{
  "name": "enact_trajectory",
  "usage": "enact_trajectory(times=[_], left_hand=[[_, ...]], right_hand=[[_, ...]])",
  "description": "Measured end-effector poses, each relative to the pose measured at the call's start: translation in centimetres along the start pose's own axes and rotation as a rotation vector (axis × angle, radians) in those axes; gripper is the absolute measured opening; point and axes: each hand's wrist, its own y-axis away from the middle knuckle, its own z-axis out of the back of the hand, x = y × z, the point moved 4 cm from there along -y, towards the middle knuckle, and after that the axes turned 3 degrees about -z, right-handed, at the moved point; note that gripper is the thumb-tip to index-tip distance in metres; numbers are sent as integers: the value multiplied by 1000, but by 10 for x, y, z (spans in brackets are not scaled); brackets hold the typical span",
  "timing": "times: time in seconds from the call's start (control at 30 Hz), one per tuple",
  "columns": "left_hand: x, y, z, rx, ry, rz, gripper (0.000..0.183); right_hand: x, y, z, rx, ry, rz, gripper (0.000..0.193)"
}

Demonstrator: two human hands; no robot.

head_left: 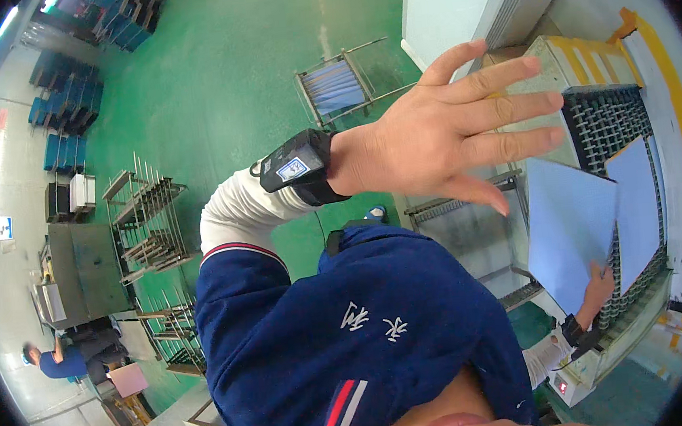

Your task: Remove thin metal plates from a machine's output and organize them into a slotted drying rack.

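Observation:
My left hand (pixel 440 135) is raised in mid-air with its fingers spread apart and nothing in it. Pinched at its lower right edge, a thin, pale blue rectangular sheet (pixel 568 230) is in my right hand (pixel 598 294). This sheet tilts over the near side of a conveyor (pixel 602 121) with a bed of dark small rollers. Beyond it a second pale blue sheet (pixel 637 211) lies on the rollers, partly covered by the first. The far edge of the held sheet is below my left fingertips, apart from them.
Beside the conveyor stands a metal rack (pixel 470 202) with slotted rails. A small frame cart (pixel 334 88) holding blue sheets is on the green floor. Rod racks (pixel 147 222), blue crates (pixel 67 91) and a seated person (pixel 78 362) are at the left.

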Motion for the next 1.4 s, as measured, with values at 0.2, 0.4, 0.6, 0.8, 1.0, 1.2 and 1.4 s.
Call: enact_trajectory(times=[0.2,0.4,0.6,0.8,1.0,1.2,1.4], left_hand=[[2,0,-3,-180,77,-83,46],[6,17,-23,-81,359,-94,36],[9,15,-20,-21,326,-60,30],[5,-5,-18,-15,-93,-71,50],[13,-8,-27,116,40,84,89],[21,-3,-22,-36,4,20,41],[27,9,-33,-11,275,154,25]], right_hand=[[-44,33,12,-137,-729,-36,49],[-19,80,6,-361,-409,-80,51],[-34,75,-17,-207,-1226,-353,35],[-77,49,-72,-290,-1123,-164,24],[-66,86,-56,-249,-1091,-348,24],[-51,68,-91,-186,-1621,-443,20],[-18,72,-86,-238,-2401,-620,16]])
